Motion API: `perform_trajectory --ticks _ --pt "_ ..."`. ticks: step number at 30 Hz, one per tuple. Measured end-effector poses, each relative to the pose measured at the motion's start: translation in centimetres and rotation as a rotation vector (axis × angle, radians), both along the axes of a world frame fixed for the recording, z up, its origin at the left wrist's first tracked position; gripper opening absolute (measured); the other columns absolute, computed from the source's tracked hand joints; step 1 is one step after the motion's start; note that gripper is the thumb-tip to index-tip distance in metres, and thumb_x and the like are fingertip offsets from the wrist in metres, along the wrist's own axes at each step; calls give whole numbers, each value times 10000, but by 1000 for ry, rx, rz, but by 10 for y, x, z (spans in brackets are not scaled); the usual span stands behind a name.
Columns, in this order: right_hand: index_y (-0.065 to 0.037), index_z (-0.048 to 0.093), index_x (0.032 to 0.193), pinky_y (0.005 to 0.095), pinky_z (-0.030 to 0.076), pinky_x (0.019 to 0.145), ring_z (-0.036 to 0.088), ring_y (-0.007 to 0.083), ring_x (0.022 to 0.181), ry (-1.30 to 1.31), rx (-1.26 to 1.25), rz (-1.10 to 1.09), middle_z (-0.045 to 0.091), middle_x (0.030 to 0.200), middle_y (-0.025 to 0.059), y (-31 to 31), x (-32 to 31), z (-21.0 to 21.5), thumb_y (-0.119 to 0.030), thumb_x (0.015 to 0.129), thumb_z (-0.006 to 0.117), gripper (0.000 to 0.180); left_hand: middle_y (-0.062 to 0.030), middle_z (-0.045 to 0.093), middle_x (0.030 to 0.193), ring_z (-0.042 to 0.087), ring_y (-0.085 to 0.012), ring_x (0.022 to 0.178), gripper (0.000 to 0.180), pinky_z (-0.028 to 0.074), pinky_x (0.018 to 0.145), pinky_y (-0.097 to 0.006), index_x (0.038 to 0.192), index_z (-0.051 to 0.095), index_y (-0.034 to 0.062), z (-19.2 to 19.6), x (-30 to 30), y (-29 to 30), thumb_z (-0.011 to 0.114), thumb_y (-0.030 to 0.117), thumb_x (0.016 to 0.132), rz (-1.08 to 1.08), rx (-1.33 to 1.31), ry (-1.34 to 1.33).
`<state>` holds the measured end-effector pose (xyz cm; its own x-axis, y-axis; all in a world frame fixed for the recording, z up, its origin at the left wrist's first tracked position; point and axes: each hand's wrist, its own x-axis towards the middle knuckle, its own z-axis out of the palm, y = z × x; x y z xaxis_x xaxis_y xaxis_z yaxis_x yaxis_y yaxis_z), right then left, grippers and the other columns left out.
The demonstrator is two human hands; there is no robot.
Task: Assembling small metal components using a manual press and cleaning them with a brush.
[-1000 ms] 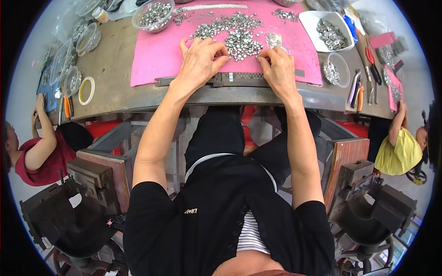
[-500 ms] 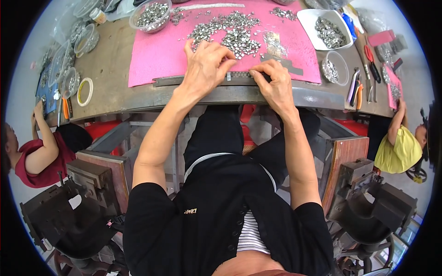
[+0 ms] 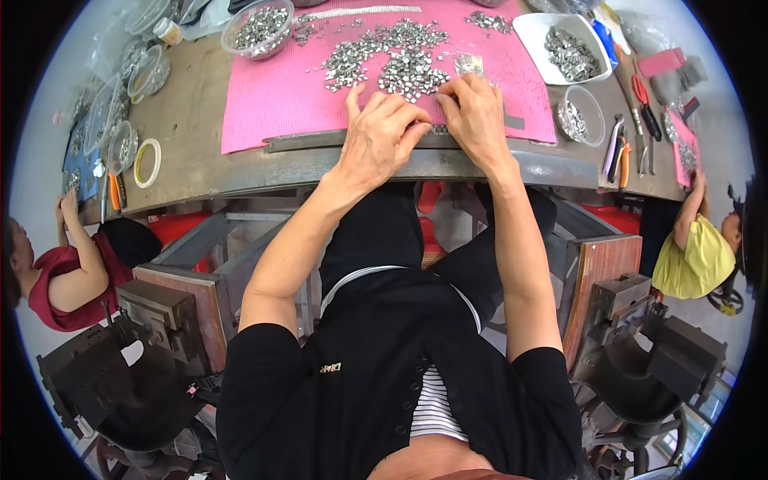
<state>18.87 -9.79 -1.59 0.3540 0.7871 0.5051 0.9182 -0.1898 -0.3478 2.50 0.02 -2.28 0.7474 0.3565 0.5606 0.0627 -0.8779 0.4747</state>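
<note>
A long dark metal bar (image 3: 308,141) with a grooved middle lies along the near edge of a pink mat (image 3: 272,92). My left hand (image 3: 381,138) rests over the bar, thumb and forefinger pinched close to its grooved part; anything between them is too small to make out. Just right of it, my right hand (image 3: 475,120) is raised a little farther in, its fingers curled together at the near edge of a pile of small silvery metal pieces (image 3: 412,74). What its fingertips hold is hidden. Thin metal pins (image 3: 469,64) lie beyond the right hand.
A clear tub of metal pieces (image 3: 260,30) stands at the far left, a white tray (image 3: 528,52) and a round clear tub (image 3: 594,120) at right. Pliers (image 3: 616,152) and a tape roll (image 3: 148,162) lie on the bench. Co-workers (image 3: 76,268) (image 3: 694,256) sit on both sides.
My left hand has shifted right along the bar. My right hand has lifted off the bar and moved farther in, toward the pile, now covering part of the pins and a flat grey plate.
</note>
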Motion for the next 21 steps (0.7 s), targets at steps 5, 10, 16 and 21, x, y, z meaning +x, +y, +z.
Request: perform_trajectory --ticks 5,10,16,21 --pt "-65 681 884 412 403 814 597 283 909 202 0 131 610 877 71 -27 -13 15 -81 858 691 32 20 680 879 617 -178 876 78 290 1076 -504 951 730 146 2 -7 16 715 201 898 125 24 -4" --pt "-71 702 880 393 397 806 589 243 878 203 -19 134 610 868 51 -37 -20 16 -72 847 705 33 27 666 843 603 -178 859 96 317 1000 -474 941 728 153 8 -5 25 731 234 889 184 61 75" --pt "-66 735 908 402 423 788 637 268 818 271 25 73 653 806 76 -27 -6 11 -96 836 729 78 -11 629 832 583 -234 911 136 291 1012 -540 898 719 156 2 7 29 772 262 830 151 56 82" --pt "-84 733 905 408 410 792 621 272 868 216 21 -54 656 846 71 -7 11 3 -136 835 734 87 -18 623 836 579 -239 926 127 293 1000 -550 896 718 166 1 14 29 771 260 830 141 59 109"
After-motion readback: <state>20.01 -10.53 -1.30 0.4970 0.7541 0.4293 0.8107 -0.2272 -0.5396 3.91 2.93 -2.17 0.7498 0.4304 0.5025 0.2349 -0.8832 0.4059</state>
